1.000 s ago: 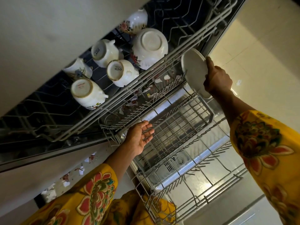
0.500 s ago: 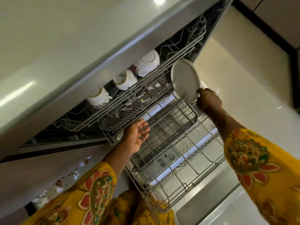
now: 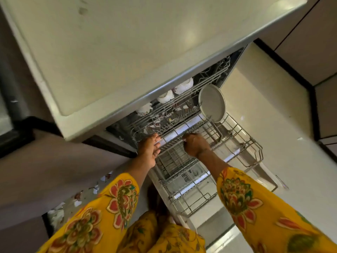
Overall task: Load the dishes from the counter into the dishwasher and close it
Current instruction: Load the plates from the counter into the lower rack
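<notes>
The grey plate (image 3: 212,103) stands on edge at the far end of the pulled-out lower rack (image 3: 242,148), with no hand on it. My right hand (image 3: 195,145) has its fingers curled round a wire rail on the rack's near side. My left hand (image 3: 148,148) is beside it, its straight fingers resting on the same rail. Several white cups (image 3: 166,96) sit upside down in the upper rack (image 3: 209,77), mostly hidden under the counter (image 3: 127,52).
The open dishwasher door (image 3: 211,223) lies flat under the rack, its detergent dispenser (image 3: 193,173) showing through the wires. Pale floor tiles (image 3: 273,115) stretch to the right, bordered by dark cabinets (image 3: 324,57). My yellow floral sleeves fill the bottom of the view.
My right hand let go of the plate, which now stands in the lower rack, and moved down to the rail. My left hand rose to the rail. The view pulled back above the counter.
</notes>
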The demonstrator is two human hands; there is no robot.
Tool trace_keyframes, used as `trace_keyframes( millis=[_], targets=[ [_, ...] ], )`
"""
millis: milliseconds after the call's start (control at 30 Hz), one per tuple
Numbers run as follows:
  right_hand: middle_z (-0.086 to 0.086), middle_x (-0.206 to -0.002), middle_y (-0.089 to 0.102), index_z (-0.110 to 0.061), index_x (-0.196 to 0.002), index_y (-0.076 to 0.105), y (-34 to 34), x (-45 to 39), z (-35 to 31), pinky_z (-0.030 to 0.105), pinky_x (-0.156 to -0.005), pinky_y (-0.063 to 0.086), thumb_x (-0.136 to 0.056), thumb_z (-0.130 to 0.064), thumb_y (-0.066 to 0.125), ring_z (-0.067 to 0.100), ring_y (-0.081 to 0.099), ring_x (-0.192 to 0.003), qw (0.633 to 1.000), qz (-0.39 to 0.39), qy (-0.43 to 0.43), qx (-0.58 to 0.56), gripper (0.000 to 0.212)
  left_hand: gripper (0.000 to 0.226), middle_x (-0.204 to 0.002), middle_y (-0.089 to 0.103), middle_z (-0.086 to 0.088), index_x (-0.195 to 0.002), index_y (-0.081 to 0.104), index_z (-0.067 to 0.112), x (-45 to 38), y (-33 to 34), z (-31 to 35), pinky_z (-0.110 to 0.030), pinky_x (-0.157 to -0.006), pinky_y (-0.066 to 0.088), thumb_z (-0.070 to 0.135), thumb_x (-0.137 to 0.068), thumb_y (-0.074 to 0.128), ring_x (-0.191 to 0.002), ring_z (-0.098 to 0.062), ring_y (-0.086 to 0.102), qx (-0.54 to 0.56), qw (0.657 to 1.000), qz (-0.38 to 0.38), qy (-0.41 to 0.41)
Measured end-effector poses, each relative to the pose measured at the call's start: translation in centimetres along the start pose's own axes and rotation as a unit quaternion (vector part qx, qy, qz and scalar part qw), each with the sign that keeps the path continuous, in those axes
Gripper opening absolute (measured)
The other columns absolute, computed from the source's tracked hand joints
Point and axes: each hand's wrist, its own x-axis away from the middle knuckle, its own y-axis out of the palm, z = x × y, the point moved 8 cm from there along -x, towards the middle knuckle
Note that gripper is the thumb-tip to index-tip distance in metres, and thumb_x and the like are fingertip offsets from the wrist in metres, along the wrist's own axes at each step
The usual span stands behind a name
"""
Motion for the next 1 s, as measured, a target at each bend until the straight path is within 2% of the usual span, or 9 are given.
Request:
trace_keyframes(
  millis=[233, 367, 467, 533, 600, 667, 800, 900, 1000],
  targets=[
    [0.013, -0.13, 0.055, -0.02, -0.128, 0.054, 1.1, 5.4, -8.8, 0.037, -0.094, 0.049, -0.093, -0.022, 0.045, 0.032, 0.055, -0.115, 0.998, -0.02, -0.046, -0.034, 0.036, 0.031, -0.134, 0.055, -0.004, -0.127, 0.055, 0.01, 6.3, -7.0, 2.0, -0.022, -0.075, 0.043, 0.021, -0.099, 0.045, -0.11, -0.015, 0.056, 0.054, 0.997, 0.045, 0.043],
    [0.015, -0.122, 0.062, -0.016, -0.118, 0.062, 1.5, 8.6, -14.7, 0.035, -0.093, 0.049, -0.089, -0.02, 0.049, 0.033, 0.058, -0.112, 0.994, -0.011, -0.092, -0.061, 0.032, 0.024, -0.109, 0.066, -0.003, -0.116, 0.061, 0.011, 9.7, -12.2, 2.2, -0.022, -0.066, 0.04, 0.017, -0.097, 0.047, -0.083, -0.01, 0.058, 0.093, 0.991, 0.07, 0.063],
    [0.016, -0.115, 0.064, -0.015, -0.113, 0.064, 1.4, 11.0, -19.4, 0.035, -0.088, 0.05, -0.088, -0.019, 0.05, 0.034, 0.059, -0.107, 0.991, 0.004, -0.114, -0.069, 0.028, 0.028, -0.103, 0.067, -0.006, -0.119, 0.061, 0.006, 12.1, -16.5, 2.3, -0.021, -0.058, 0.035, 0.016, -0.097, 0.046, -0.095, -0.015, 0.062, 0.117, 0.988, 0.071, 0.074],
    [0.016, -0.113, 0.065, -0.014, -0.11, 0.064, 1.5, 12.4, -22.7, 0.034, -0.085, 0.048, -0.089, -0.019, 0.05, 0.034, 0.059, -0.105, 0.989, 0.015, -0.132, -0.065, 0.026, 0.022, -0.084, 0.064, -0.006, -0.108, 0.063, 0.006, 13.8, -19.6, 2.6, -0.022, -0.052, 0.031, 0.018, -0.097, 0.049, -0.069, -0.012, 0.058, 0.113, 0.988, 0.068, 0.086],
    [0.017, -0.112, 0.065, -0.013, -0.11, 0.064, 2.0, 13.8, -26.0, 0.034, -0.086, 0.048, -0.088, -0.02, 0.052, 0.035, 0.059, -0.104, 0.987, 0.02, -0.151, -0.055, 0.026, 0.018, -0.066, 0.051, -0.002, -0.086, 0.062, 0.011, 15.5, -22.8, 2.9, -0.023, -0.05, 0.028, 0.019, -0.096, 0.05, -0.052, -0.012, 0.039, 0.111, 0.986, 0.071, 0.099],
    [0.016, -0.112, 0.066, -0.014, -0.112, 0.064, 2.7, 15.5, -29.8, 0.034, -0.087, 0.048, -0.087, -0.021, 0.053, 0.034, 0.06, -0.105, 0.983, 0.028, -0.173, -0.048, 0.028, 0.021, -0.065, 0.051, -0.002, -0.077, 0.06, 0.013, 17.4, -26.7, 3.1, -0.024, -0.053, 0.03, 0.019, -0.095, 0.051, -0.054, -0.012, 0.039, 0.127, 0.981, 0.087, 0.117],
    [0.013, -0.114, 0.066, -0.013, -0.113, 0.064, 3.7, 18.2, -36.5, 0.036, -0.09, 0.049, -0.087, -0.022, 0.052, 0.032, 0.059, -0.107, 0.975, 0.034, -0.216, -0.039, 0.03, 0.016, -0.08, 0.061, 0.0, -0.086, 0.062, 0.016, 20.3, -33.1, 3.6, -0.026, -0.059, 0.037, 0.019, -0.096, 0.05, -0.066, -0.013, 0.049, 0.163, 0.969, 0.107, 0.151],
    [0.013, -0.114, 0.065, -0.012, -0.111, 0.064, 4.2, 20.3, -42.8, 0.037, -0.09, 0.048, -0.089, -0.022, 0.05, 0.032, 0.057, -0.108, 0.962, 0.036, -0.27, -0.013, 0.028, 0.016, -0.08, 0.061, 0.001, -0.088, 0.062, 0.017, 22.7, -38.3, 4.5, -0.026, -0.06, 0.038, 0.017, -0.096, 0.048, -0.067, -0.012, 0.05, 0.203, 0.954, 0.119, 0.184],
    [0.014, -0.108, 0.067, -0.012, -0.102, 0.067, 4.5, 22.1, -49.0, 0.04, -0.086, 0.049, -0.089, -0.024, 0.049, 0.032, 0.059, -0.102, 0.948, 0.04, -0.314, -0.003, 0.025, 0.013, -0.074, 0.06, 0.0, -0.085, 0.06, 0.015, 24.9, -43.4, 5.3, -0.023, -0.053, 0.034, 0.015, -0.095, 0.051, -0.059, -0.011, 0.047, 0.244, 0.938, 0.129, 0.21]
  ],
)
